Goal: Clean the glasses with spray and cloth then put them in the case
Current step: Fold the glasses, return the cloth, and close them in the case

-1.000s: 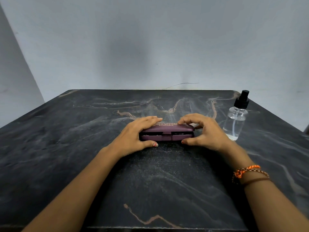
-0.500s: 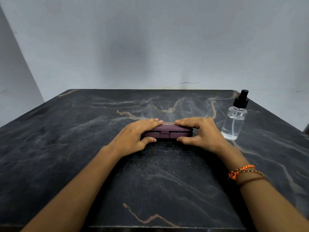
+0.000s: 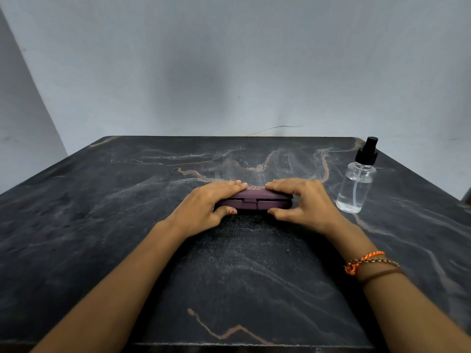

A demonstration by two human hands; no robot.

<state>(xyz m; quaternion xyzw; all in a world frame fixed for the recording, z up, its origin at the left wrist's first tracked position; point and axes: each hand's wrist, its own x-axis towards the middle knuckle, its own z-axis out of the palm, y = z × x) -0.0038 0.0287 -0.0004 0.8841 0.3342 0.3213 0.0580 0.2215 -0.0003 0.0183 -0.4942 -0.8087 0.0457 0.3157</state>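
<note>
- The dark marbled worktop (image 3: 102, 225) fills the lower part of the view, with a plain pale wall (image 3: 229, 72) behind it.
- The left hand (image 3: 204, 203) lies palm down over the left end of the case, fingers flat along the lid and thumb against the front edge, so it is clamped on the case.
- The purple glasses case (image 3: 254, 200) sits flat on the worktop at its middle, lid down and the seam along the front closed; some pale lettering shows on the lid between the two sets of fingertips, too partial to read whole.
- The right hand (image 3: 303, 202) mirrors the other one on the right end of the case, fingers pressed on top, thumb at the front lower edge, gripping it.
- Thread bracelets (image 3: 369, 263), one orange and others brownish, circle the right wrist.
- The clear spray bottle (image 3: 355, 184) with a black nozzle stands upright near the right hand, apart from the case, toward the right edge of the worktop.
</note>
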